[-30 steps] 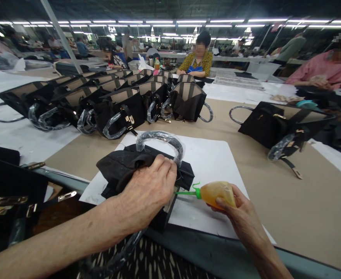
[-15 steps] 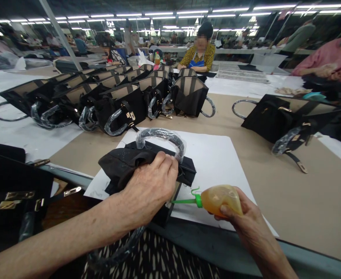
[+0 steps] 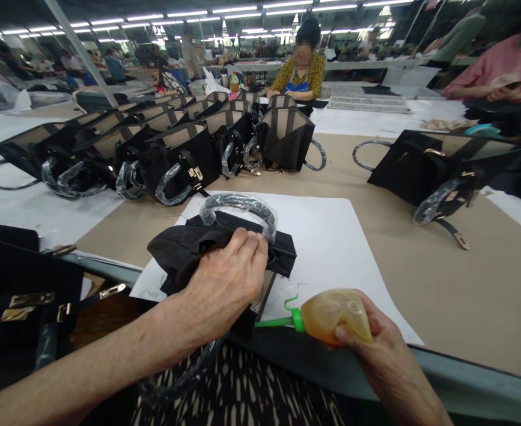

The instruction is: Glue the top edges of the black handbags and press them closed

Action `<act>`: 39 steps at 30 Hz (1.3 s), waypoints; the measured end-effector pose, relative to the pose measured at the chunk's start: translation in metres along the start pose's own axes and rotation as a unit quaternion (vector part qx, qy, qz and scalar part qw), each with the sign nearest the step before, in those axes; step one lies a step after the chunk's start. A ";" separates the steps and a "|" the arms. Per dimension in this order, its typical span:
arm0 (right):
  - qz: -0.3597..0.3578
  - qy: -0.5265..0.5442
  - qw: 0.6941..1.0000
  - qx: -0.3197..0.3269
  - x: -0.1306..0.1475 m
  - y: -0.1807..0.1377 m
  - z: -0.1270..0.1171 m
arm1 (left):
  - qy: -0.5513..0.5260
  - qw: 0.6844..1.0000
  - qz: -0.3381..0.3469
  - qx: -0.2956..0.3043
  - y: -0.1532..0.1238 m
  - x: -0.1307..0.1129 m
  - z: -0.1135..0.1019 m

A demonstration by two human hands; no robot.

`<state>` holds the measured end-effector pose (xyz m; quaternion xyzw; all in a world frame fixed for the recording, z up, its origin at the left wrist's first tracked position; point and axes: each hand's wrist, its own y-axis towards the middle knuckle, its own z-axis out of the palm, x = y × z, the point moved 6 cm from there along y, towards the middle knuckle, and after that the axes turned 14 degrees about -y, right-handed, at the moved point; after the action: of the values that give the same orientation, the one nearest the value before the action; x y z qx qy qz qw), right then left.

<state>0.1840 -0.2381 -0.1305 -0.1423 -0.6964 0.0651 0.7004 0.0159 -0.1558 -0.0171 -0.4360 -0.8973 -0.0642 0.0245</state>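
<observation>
A black handbag (image 3: 185, 251) lies at the table's front edge, partly on a white paper sheet (image 3: 331, 236). Its plastic-wrapped handle (image 3: 243, 204) arches up behind my left hand (image 3: 231, 272), which is closed on the bag's folded-back fabric. Another wrapped handle hangs below, over the edge. In my right hand (image 3: 371, 337) is a soft squeeze bottle (image 3: 335, 313) of amber liquid, lying nearly level. Its thin green nozzle (image 3: 273, 322) points left to the bag's edge below my left hand; whether the tip touches is unclear. My left fingertips are partly hidden in the fabric.
Several black handbags (image 3: 198, 148) stand in rows at the back left. One more handbag (image 3: 420, 171) stands at the right, and a bag with gold hardware (image 3: 25, 296) is close at the left. Co-workers (image 3: 302, 65) sit across the table.
My right hand has lowered the bottle slightly, and its nozzle tip has moved down and left along the bag's edge. My left hand keeps its grip. The view has shifted a little.
</observation>
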 end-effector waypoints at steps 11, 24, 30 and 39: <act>0.068 0.070 0.995 -0.012 -0.009 -0.009 0.000 | 0.019 1.000 -0.003 -0.007 -0.001 -0.001 -0.004; 0.114 0.105 0.988 -0.012 -0.011 -0.013 0.010 | 0.038 0.998 0.002 -0.040 -0.003 -0.002 -0.004; 0.114 0.080 0.989 -0.056 -0.011 -0.025 0.013 | 0.031 0.999 0.000 -0.031 0.002 -0.002 -0.005; -0.022 -0.101 0.987 -0.126 0.009 -0.016 -0.010 | -0.019 0.999 -0.025 0.015 0.018 0.011 -0.015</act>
<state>0.1924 -0.2513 -0.1169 -0.2070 -0.7693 -0.0244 0.6039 0.0234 -0.1380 0.0008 -0.4137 -0.9093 -0.0427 0.0121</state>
